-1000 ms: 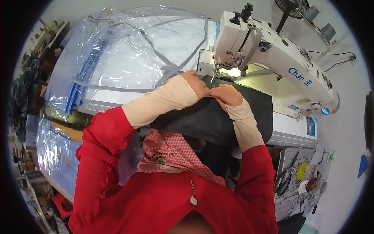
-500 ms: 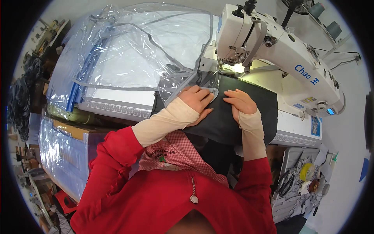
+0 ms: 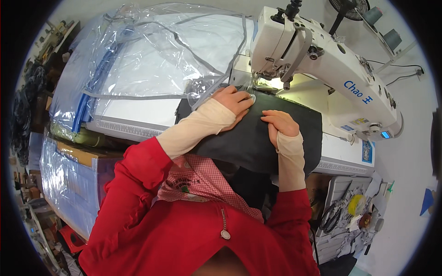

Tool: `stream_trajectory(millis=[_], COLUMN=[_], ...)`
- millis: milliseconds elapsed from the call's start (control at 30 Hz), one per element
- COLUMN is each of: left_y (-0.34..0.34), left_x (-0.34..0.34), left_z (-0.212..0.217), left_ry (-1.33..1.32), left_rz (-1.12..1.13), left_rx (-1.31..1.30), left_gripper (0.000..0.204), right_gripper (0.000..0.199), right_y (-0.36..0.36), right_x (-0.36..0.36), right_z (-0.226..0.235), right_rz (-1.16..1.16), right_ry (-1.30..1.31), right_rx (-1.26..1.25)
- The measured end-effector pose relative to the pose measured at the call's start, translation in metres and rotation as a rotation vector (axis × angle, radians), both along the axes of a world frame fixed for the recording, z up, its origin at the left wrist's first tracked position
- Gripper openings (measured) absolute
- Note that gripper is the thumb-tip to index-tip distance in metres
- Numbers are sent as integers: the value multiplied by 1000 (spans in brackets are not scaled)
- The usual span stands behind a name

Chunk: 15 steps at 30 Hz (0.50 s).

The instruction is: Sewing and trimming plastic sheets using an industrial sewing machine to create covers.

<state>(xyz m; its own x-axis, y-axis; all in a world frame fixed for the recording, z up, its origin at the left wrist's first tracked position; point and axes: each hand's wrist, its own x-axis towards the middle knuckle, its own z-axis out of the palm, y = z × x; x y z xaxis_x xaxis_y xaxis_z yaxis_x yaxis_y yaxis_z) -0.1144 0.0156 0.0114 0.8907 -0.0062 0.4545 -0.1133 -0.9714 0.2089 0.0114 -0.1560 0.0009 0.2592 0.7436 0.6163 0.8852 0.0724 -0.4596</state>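
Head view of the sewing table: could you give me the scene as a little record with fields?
Left hand: on the grey-edged clear plastic, over black fabric
Right hand: on the black fabric, apart from the left
Machine: white sewing machine, lit near the needle
Lower right: yellow roll among scraps

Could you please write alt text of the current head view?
A person's left hand lies on grey-trimmed clear plastic over black fabric, in front of a white sewing machine; the right hand rests on the fabric.
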Motion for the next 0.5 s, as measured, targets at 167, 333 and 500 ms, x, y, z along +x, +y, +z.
stream_trajectory(millis=[167, 333, 500], left_y=[8, 2, 3], left_x=[18, 24, 25], left_z=[-7, -8, -11], left_ry=[-37, -12, -48], left_rz=[55, 96, 55], left_rx=[55, 81, 48], left_gripper=[32, 31, 29], right_gripper=[21, 21, 21], right_y=[1, 2, 2], right_x=[-1, -1, -1], right_z=[-1, 0, 0], right_rz=[-6, -15, -13], right_ry=[42, 62, 50], right_rx=[1, 0, 4])
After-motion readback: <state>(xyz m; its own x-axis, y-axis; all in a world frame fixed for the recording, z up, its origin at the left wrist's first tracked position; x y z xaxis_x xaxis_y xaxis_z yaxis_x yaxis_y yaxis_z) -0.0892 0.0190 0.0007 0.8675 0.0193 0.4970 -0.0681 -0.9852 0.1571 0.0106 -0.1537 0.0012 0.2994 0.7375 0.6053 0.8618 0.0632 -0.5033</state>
